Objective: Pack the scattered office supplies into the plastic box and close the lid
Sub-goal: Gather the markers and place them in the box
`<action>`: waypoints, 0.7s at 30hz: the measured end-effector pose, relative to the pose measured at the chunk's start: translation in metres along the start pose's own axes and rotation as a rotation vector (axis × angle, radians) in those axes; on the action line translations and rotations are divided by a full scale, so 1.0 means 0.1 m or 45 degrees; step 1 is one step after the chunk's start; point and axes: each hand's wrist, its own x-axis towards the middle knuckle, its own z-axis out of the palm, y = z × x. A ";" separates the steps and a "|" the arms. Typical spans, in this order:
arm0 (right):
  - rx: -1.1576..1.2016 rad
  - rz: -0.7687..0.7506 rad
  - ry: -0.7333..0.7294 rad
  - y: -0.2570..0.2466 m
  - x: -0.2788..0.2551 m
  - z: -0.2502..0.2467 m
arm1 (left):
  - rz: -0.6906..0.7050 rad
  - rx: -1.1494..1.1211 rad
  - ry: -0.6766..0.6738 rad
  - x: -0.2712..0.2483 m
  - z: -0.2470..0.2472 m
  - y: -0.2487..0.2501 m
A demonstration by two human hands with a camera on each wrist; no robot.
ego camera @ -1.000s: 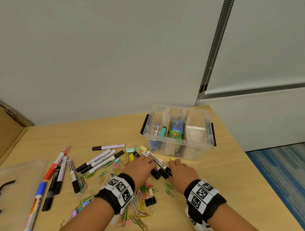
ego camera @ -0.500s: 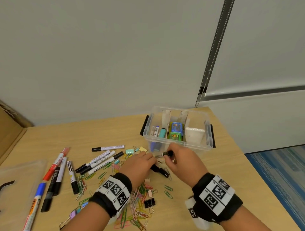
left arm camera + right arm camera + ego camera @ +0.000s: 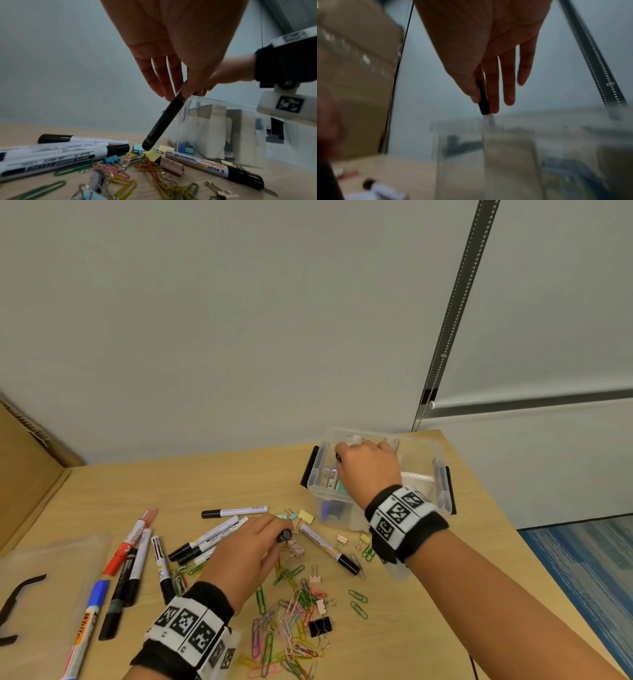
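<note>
Two hands busy now: half a second ago the right hand [image 3: 368, 465] was in front of the plastic box [image 3: 424, 450], now it's over it, pinching a black-capped marker [image 3: 483, 102]. Left hand [image 3: 246, 549] pinches a black pen [image 3: 161, 125], tip down among binder clips [image 3: 150, 155]; only the wrist view shows its length.

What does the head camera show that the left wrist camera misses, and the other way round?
Only the head view shows the lid lying at the table's left, the red marker beside it, and the right hand holding a marker over the plastic box. Only the left wrist view shows the fingertips pinching the black pen near its top, its lower end over the binder clips. Both show the left hand, the box and the gold marker.
</note>
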 end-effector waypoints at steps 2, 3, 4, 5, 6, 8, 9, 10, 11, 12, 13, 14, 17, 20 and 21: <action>-0.136 0.037 -0.266 -0.04 0.04 0.06 | 0.007 -0.006 -0.004 -0.03 -0.02 -0.01; -0.133 0.022 -0.364 -0.04 0.02 0.09 | 0.002 -0.019 -0.015 -0.05 -0.02 -0.02; -0.070 -0.006 -0.367 -0.01 -0.02 0.11 | -0.008 -0.035 -0.027 -0.07 -0.02 -0.03; 0.037 -0.019 -0.289 0.04 -0.07 0.12 | -0.021 -0.053 -0.035 -0.09 -0.02 -0.05; 0.154 -0.004 -0.161 0.12 -0.14 0.13 | -0.036 -0.069 -0.042 -0.12 -0.03 -0.06; 0.290 0.096 0.067 0.35 -0.26 0.20 | -0.038 -0.088 -0.046 -0.14 -0.07 -0.05; 0.306 0.184 0.111 0.50 -0.33 0.25 | -0.014 -0.090 -0.036 -0.12 -0.11 -0.01; 0.308 0.285 0.118 0.63 -0.40 0.32 | 0.019 -0.086 -0.016 -0.08 -0.15 0.03; 0.306 0.387 0.094 0.74 -0.48 0.39 | 0.063 -0.069 0.016 -0.01 -0.20 0.09; 0.314 0.475 0.057 0.83 -0.56 0.46 | 0.122 -0.034 0.062 0.08 -0.25 0.16; 0.344 0.539 0.021 0.89 -0.61 0.52 | 0.196 0.013 0.117 0.20 -0.29 0.22; 0.406 0.573 0.000 0.92 -0.65 0.56 | 0.264 0.060 0.165 0.34 -0.32 0.30; 0.586 0.588 0.024 0.91 -0.68 0.61 | 0.358 0.162 0.124 0.78 -0.35 0.48; 0.607 0.600 0.044 0.88 -0.69 0.62 | 0.401 0.312 -0.112 1.19 -0.20 0.51; 0.611 0.600 0.049 0.88 -0.69 0.62 | 0.422 0.371 -0.198 1.30 -0.15 0.50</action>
